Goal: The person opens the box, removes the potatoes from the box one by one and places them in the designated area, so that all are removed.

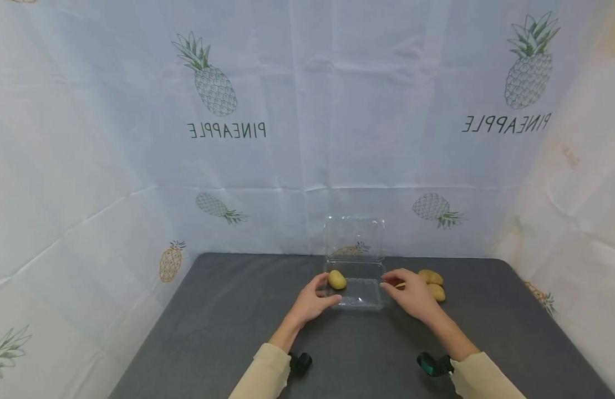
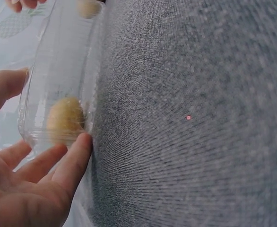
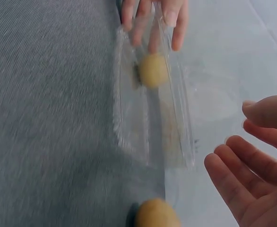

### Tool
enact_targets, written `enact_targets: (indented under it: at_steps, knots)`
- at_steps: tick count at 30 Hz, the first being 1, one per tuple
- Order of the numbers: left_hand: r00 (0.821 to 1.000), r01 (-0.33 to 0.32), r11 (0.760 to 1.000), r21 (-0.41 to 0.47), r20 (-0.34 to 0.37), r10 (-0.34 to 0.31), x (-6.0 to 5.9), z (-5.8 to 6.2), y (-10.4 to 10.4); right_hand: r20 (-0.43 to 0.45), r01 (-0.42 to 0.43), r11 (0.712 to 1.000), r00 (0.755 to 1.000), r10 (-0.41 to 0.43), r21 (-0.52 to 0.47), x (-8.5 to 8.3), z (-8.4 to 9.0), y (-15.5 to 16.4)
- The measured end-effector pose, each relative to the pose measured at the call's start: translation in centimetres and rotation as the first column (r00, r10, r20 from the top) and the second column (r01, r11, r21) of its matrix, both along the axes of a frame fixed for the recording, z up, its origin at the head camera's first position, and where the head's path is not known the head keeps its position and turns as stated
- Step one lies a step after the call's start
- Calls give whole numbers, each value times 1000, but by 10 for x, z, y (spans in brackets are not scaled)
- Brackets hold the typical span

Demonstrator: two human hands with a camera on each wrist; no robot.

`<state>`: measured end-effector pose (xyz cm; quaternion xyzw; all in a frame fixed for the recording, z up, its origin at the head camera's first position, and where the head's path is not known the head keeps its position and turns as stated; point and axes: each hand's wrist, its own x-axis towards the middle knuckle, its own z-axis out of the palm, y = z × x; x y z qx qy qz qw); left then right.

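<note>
item: clear plastic clamshell container [image 1: 356, 288], lid standing open toward the backdrop, sitting on a dark grey table [image 1: 212, 321] directly between the two hands, its long axis running from one hand to the other. left hand [image 1: 313, 302] is resting at the container's left end, fingers [image 2: 67, 163] loosely spread and straight, tips touching the clear wall, gripping nothing. one yellow potato [image 1: 337, 279] is lying inside the tray at that left end, just beyond the left fingertips, so the left hand is the nearer one to it. right hand [image 1: 412, 293] is hovering at the container's right end, palm open and fingers relaxed, holding nothing; whether it is touching the rim cannot be told. two more loose potatoes [image 1: 432, 282] are lying on the table just past the right hand, on its outer side, so the right hand is nearer to these. writing: the pale backdrop cloth [image 1: 307, 111] is showing pineapple drawings with the word "pineapple" appearing mirror-reversed, twice. no label is readable on the container.
</note>
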<state>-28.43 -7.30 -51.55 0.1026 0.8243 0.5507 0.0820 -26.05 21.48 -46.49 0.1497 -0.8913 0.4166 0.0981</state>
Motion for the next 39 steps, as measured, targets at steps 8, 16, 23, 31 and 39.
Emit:
enact_targets:
  at_steps: [8,16,23,31,39]
  knots:
    - [1000,-1,1000,0,3,1,-1,0,0,-24,-25,1000,999,25,10,-13,1,-24]
    - [1000,-4,1000,4,-9,4,-2,0,2,0,-65,998,998,65,7,-26,-1,-44]
    - [1000,0,1000,14,-10,1,-1,0,2,55,-74,997,996,74,4,-34,-9,-58]
    - [1000,1,1000,28,7,-1,-1,-1,1,79,-67,997,995,65,28,-46,-13,-69]
    - [1000,-2,1000,22,-4,2,-2,-4,1,145,-46,999,988,44,12,-59,-20,-81]
